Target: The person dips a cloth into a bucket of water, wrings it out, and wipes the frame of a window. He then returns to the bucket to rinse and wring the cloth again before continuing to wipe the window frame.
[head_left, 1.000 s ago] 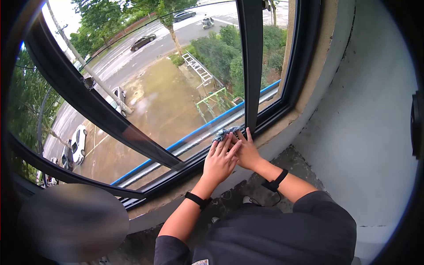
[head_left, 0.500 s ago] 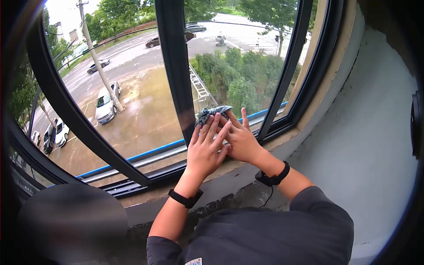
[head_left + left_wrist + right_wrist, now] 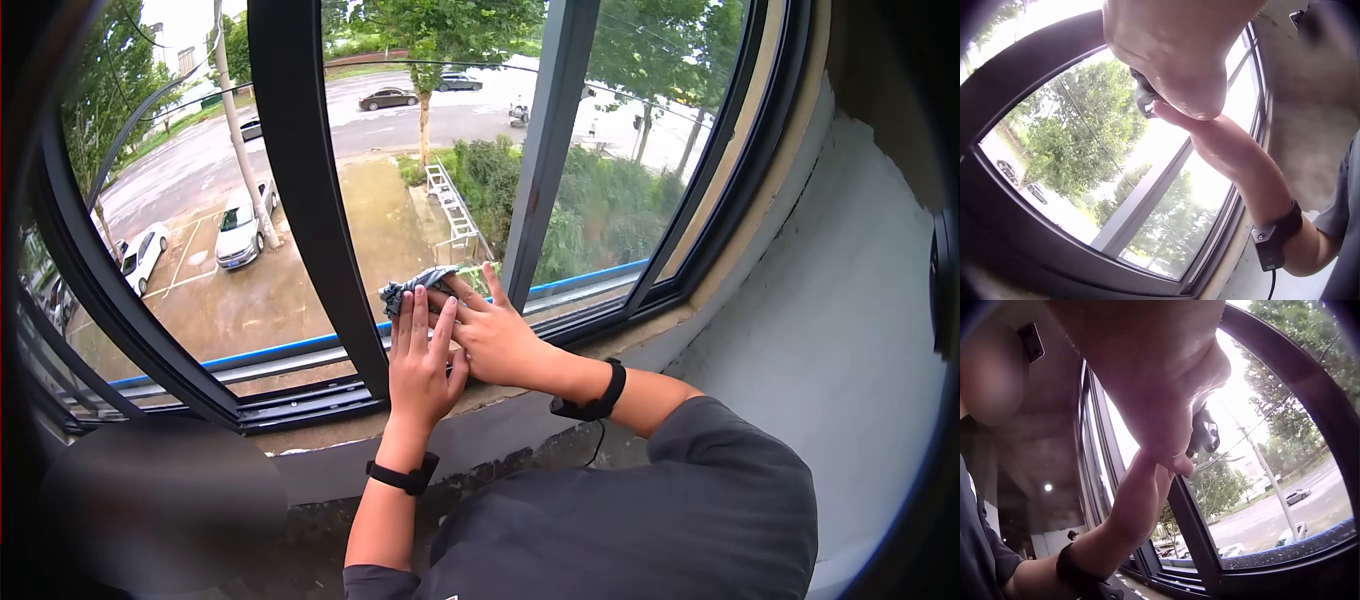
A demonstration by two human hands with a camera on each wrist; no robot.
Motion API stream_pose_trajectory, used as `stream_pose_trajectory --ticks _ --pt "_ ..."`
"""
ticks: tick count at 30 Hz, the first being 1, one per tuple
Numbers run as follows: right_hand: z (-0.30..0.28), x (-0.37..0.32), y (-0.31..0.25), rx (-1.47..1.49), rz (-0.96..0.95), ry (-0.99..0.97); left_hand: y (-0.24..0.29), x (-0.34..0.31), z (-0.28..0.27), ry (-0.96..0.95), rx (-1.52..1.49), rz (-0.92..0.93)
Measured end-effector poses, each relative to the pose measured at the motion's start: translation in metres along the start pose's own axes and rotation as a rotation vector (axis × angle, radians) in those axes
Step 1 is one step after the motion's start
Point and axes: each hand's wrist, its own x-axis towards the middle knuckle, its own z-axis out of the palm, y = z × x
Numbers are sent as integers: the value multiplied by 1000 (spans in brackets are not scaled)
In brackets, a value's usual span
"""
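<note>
A crumpled grey-blue cloth (image 3: 432, 276) lies against the window pane, low between two dark uprights. My left hand (image 3: 420, 372) presses on it with straight fingers pointing up, their tips over its lower edge. Beside and partly under it, my right hand (image 3: 500, 342) is spread flat, its fingers reaching left onto the cloth and one finger standing apart. The left hand's fingers overlap the right hand's fingertips. In the left wrist view a bit of the cloth (image 3: 1145, 100) shows past the hand; the right wrist view catches its dark folds (image 3: 1205, 432).
A dark upright (image 3: 310, 200) stands left of the hands, another upright (image 3: 545, 150) to their right. Below runs the window track (image 3: 300, 405) above a rough sill. A grey wall (image 3: 820, 300) rises at right. Outside are parked cars, a ladder and trees.
Both hands and the cloth have moved left and up along the pane, away from the right upright toward the left one. The head view has turned too. Fingers stay extended on the cloth.
</note>
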Motion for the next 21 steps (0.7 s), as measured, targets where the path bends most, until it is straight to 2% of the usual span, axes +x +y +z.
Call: stream_pose_trajectory --ticks 2,5,9,11,21 --pt "17 2 -11 -21 -28 -12 -9 -17 0 25 -21 -34" --pt "39 1 -27 -18 -22 24 -24 -39 -2 -33 -2 -23" --pt "39 -3 -37 -13 3 -76 -36 -52 -2 -110 -98 -12" --pt "38 -5 -37 8 7 -60 -38 -54 1 -108 -86 -4" --pt "47 -62 2 78 129 -82 -11 -44 51 -242 -101 78"
